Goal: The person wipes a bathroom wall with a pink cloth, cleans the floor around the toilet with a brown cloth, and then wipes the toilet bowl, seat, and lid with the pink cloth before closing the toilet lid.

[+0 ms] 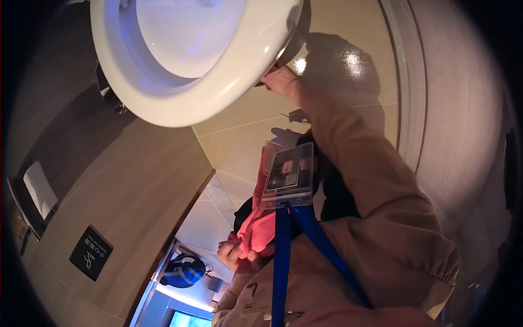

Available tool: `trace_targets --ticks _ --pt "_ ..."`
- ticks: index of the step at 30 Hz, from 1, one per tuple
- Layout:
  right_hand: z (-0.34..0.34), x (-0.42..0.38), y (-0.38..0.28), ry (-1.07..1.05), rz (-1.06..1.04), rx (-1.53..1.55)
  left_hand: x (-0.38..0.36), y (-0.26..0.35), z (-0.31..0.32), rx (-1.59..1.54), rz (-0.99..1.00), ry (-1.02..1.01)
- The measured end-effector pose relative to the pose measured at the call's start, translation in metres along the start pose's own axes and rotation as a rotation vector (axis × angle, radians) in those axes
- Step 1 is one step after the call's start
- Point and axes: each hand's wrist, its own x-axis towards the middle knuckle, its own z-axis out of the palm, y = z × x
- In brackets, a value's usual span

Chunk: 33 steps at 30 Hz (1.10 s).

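A person bends low beside a white toilet bowl, right hand pressed against the underside of its outer rim. The fingers are hidden behind the porcelain, so whether that hand grips or lies flat cannot be told. The left hand is closed around a bunched pink cloth, held close to the chest and well apart from the bowl.

Working here would go best, it seems, with the right hand steady on the rim and the cloth brought along the curve rather than across it. The badge, swinging free on its blue lanyard, should be kept off the porcelain.

Room is tight. A wooden panel bearing 1 dark sign closes the left side. A pale curved wall closes the right. Only the strip of glossy floor tiles between them lies open for the arm.
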Motion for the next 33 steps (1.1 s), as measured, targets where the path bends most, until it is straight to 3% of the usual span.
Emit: trace_targets --ticks 3,4,6,10,11,15,16,17,21,23,24,25,26,27,28,29,31,33 --pt "0.002 -0.040 0.054 0.160 -0.042 -0.196 -0.014 0.013 0.009 0.105 -0.088 0.186" --pt "0.001 -0.051 0.073 0.102 0.028 -0.224 -0.011 0.018 0.004 0.143 -0.169 0.173" --pt "-0.019 -0.097 0.102 0.194 0.227 -0.366 0.007 0.021 -0.030 0.208 -0.299 0.011" --pt "-0.034 -0.177 0.155 0.316 0.471 -0.273 0.049 0.030 -0.014 0.085 -0.440 -0.280" --pt "-0.033 -0.192 0.152 0.328 0.491 -0.282 0.054 0.025 -0.005 0.055 -0.326 -0.404" --pt "-0.003 -0.231 0.141 0.438 0.659 -0.220 0.047 -0.003 0.051 -0.161 -0.230 -0.737" --pt "0.012 -0.240 0.130 0.517 0.652 -0.144 0.049 -0.004 0.062 -0.227 -0.373 -0.872" --pt "0.020 -0.246 0.120 0.602 0.639 -0.077 0.047 -0.014 0.076 -0.240 -0.352 -0.903" --pt "0.032 -0.268 0.053 0.595 0.638 0.044 0.027 -0.052 0.111 -0.336 -0.255 -1.100" --pt "0.028 -0.274 0.041 0.578 0.541 0.186 0.014 -0.078 0.127 -0.434 -0.398 -1.083" --pt "0.031 -0.275 0.050 0.703 0.506 0.276 0.012 -0.097 0.131 -0.286 -0.199 -1.080" --pt "0.027 -0.274 0.063 0.783 0.592 0.354 0.007 -0.113 0.133 -0.300 -0.200 -1.068" --pt "0.023 -0.273 0.076 0.860 0.671 0.446 -0.002 -0.130 0.132 0.053 -0.119 -1.050" --pt "0.018 -0.275 0.086 0.918 0.783 0.223 -0.009 -0.140 0.127 0.409 -0.050 -1.017" --pt "0.027 -0.269 0.105 0.993 0.882 0.109 -0.010 -0.141 0.127 0.624 -0.174 -1.230" --pt "0.032 -0.257 0.105 1.036 0.988 -0.092 -0.019 -0.145 0.122 0.619 -0.198 -1.224" --pt "0.045 -0.229 0.094 1.087 0.886 -0.209 -0.037 -0.153 0.117 0.774 -0.276 -1.693" --pt "0.047 -0.200 0.057 1.051 0.567 0.088 -0.045 -0.150 0.104 0.689 -0.202 -1.746"
